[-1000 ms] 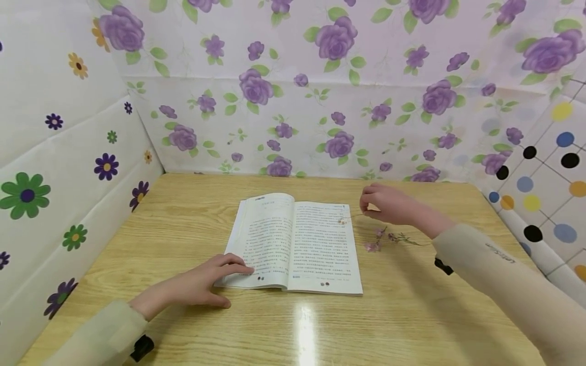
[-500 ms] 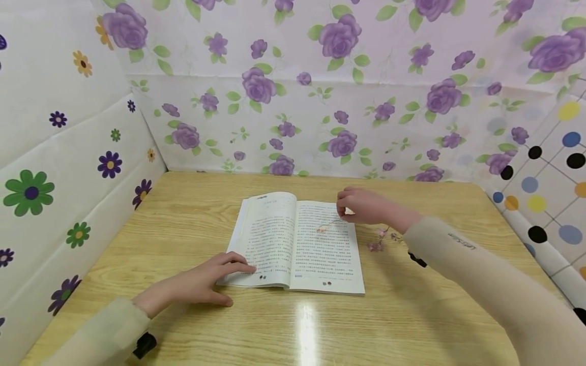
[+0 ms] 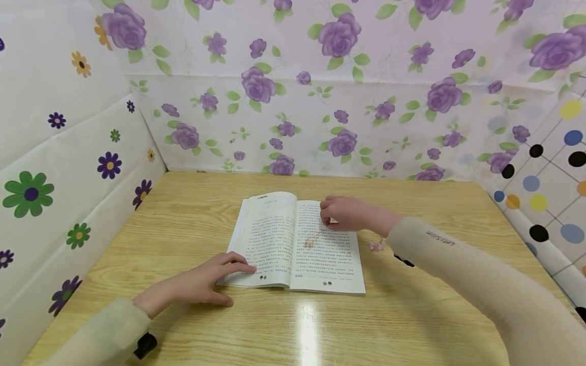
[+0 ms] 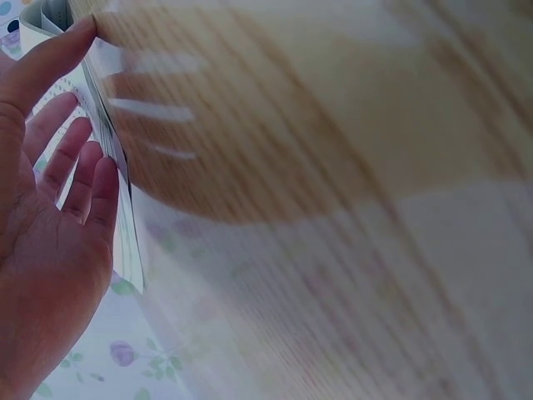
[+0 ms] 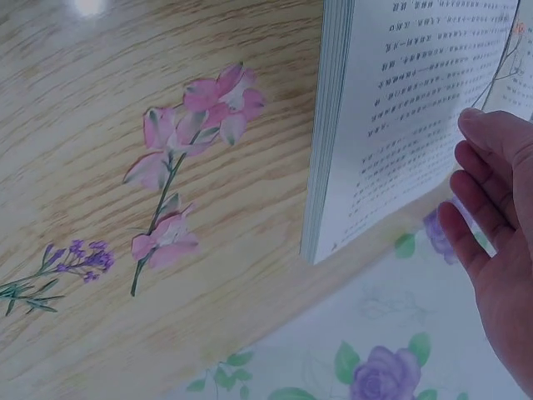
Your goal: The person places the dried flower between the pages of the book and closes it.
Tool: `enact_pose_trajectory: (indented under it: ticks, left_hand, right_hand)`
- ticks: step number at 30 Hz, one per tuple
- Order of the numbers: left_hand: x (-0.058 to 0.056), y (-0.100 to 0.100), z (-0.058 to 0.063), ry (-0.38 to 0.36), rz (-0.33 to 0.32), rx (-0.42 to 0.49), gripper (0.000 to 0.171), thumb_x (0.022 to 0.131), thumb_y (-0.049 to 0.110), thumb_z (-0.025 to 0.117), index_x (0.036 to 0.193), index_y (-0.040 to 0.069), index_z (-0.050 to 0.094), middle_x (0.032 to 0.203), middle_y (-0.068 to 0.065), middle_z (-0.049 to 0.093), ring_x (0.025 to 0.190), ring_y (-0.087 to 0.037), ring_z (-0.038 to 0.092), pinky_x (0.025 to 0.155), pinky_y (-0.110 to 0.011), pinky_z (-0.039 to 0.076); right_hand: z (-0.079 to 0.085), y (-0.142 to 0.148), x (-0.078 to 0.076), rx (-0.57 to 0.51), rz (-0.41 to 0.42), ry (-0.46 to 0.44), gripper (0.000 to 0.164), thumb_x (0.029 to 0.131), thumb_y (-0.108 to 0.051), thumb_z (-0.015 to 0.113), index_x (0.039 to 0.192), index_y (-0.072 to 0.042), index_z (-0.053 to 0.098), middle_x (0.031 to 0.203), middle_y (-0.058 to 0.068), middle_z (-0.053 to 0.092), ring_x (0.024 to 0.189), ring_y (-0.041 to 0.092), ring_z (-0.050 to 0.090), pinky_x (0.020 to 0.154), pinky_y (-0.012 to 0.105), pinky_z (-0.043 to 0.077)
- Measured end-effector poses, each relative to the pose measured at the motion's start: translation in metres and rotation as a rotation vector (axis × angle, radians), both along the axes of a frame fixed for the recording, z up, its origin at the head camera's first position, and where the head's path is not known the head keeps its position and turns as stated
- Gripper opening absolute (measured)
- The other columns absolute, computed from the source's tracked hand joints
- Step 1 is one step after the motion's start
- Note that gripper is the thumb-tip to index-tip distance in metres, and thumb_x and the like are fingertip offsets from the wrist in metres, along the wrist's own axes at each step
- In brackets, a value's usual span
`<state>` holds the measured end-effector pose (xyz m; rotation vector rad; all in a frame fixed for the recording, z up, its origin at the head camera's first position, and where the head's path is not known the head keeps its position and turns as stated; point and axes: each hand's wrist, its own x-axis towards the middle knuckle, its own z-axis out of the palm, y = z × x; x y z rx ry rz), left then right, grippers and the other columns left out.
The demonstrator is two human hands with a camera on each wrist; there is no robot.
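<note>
An open book (image 3: 270, 239) with printed pages lies on the wooden table. My left hand (image 3: 208, 279) rests on the lower left corner of its left page, fingers extended and thumb on the table; the left wrist view shows this hand (image 4: 62, 192) at the book's edge. Over the upper part of the right page, my right hand (image 3: 345, 213) pinches the thin stem of a small dried flower sprig (image 3: 311, 241) with orange blossoms. Thumb and fingertip meet on that stem in the right wrist view, where the right hand (image 5: 495, 167) is partly cut off.
Right of the book lie a pink flower sprig (image 5: 166, 171) and a purple flower sprig (image 5: 79, 258), mostly hidden by the right sleeve in the head view. Flower-patterned cloth (image 3: 293, 101) hangs behind the table (image 3: 192, 213), with more patterned cloth on both sides.
My right hand has moved left from beside the book to over its right page, carrying the orange sprig. The left hand has stayed on the left page.
</note>
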<state>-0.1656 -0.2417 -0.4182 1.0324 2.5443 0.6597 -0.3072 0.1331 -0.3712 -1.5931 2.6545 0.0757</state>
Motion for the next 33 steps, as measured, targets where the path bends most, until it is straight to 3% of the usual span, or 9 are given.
enact_pose_trajectory:
  ticks: [15,25,33]
  left_hand:
    - [0.000,0.000,0.000,-0.001,-0.007,0.008,0.065,0.087,0.038,0.075,0.145,0.031,0.047,0.143,0.004,0.043,0.130,-0.020,0.041,0.106,-0.043,0.040]
    - [0.000,-0.001,-0.001,0.003,-0.006,0.009,0.065,0.087,0.038,0.074,0.146,0.031,0.046,0.143,0.004,0.043,0.130,-0.020,0.041,0.106,-0.043,0.040]
    - [-0.002,0.001,-0.001,0.046,-0.002,0.025,0.058,0.090,0.024,0.072,0.143,0.028,0.050,0.142,0.001,0.048,0.130,-0.023,0.045,0.106,-0.046,0.042]
  right_hand:
    - [-0.015,-0.006,0.000,0.018,-0.023,0.005,0.011,0.091,-0.011,0.067,0.082,-0.017,0.066,0.088,-0.002,0.061,0.082,0.014,0.049,0.077,0.030,0.046]
    - [-0.014,-0.005,0.004,0.033,-0.028,0.011,0.011,0.093,-0.014,0.068,0.083,-0.017,0.065,0.089,-0.002,0.062,0.084,0.015,0.052,0.079,0.030,0.048]
    - [-0.013,-0.003,0.004,0.012,-0.016,-0.001,0.008,0.092,-0.017,0.069,0.084,-0.018,0.066,0.090,0.000,0.064,0.084,0.015,0.051,0.079,0.031,0.047]
